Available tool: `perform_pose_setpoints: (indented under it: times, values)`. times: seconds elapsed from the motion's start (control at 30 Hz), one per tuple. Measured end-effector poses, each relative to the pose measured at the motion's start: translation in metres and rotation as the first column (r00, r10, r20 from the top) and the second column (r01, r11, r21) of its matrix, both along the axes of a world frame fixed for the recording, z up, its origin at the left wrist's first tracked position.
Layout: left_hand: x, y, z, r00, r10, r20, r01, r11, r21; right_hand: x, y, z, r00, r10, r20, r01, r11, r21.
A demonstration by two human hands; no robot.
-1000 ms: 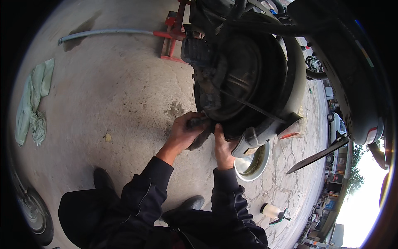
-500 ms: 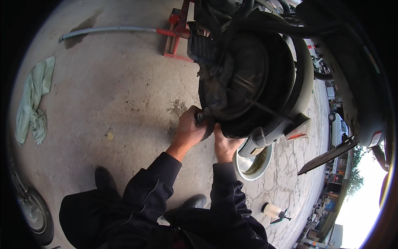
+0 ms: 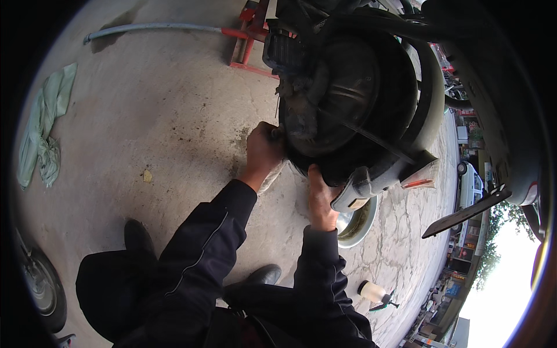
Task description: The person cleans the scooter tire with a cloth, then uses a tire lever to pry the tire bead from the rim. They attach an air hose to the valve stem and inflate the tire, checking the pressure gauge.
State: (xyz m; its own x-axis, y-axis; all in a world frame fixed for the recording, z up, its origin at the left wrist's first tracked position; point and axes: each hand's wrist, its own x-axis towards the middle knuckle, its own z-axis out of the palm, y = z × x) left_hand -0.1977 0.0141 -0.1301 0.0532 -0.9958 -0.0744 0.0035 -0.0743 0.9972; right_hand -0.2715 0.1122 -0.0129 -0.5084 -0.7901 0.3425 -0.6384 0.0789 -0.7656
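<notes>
A vehicle's dark wheel [image 3: 354,81], fitted with a black tire [image 3: 333,165], stands in front of me under a curved fender [image 3: 430,113]. At the tire's lower left edge, my left hand [image 3: 264,149] is closed, its fingers curled around something dark and partly hidden. A pale, cloth-like piece [image 3: 271,177] shows just below that hand. My right hand [image 3: 321,197] grips the bottom of the tire, thumb on the near side and the other fingers mostly hidden. Beside it hangs the fender's grey end piece [image 3: 351,197].
A metal basin [image 3: 364,231] with liquid sits behind my right hand. A spray bottle [image 3: 374,292] lies on the floor. Red stand [image 3: 246,49] with a long bar [image 3: 156,26] is at the far left; a green cloth [image 3: 49,124] lies left. Another wheel [image 3: 43,287] is lower left.
My left hand has moved up along the tire's edge, away from my right hand. The pale piece now shows under it. My right hand stays at the tire's bottom.
</notes>
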Motion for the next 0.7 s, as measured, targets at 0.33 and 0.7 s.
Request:
perform_pose_setpoints:
  times: [0.33,0.7]
  values:
    - [0.012,0.001,0.000,0.986,-0.118,-0.114,0.136,0.978,0.161,-0.004,-0.002,-0.038,0.982,0.153,0.111,-0.137,0.981,-0.140]
    - [0.029,0.031,0.031,0.966,-0.176,-0.187,0.204,0.969,0.142,-0.008,-0.012,-0.063,0.993,0.048,0.104,-0.023,0.972,-0.233]
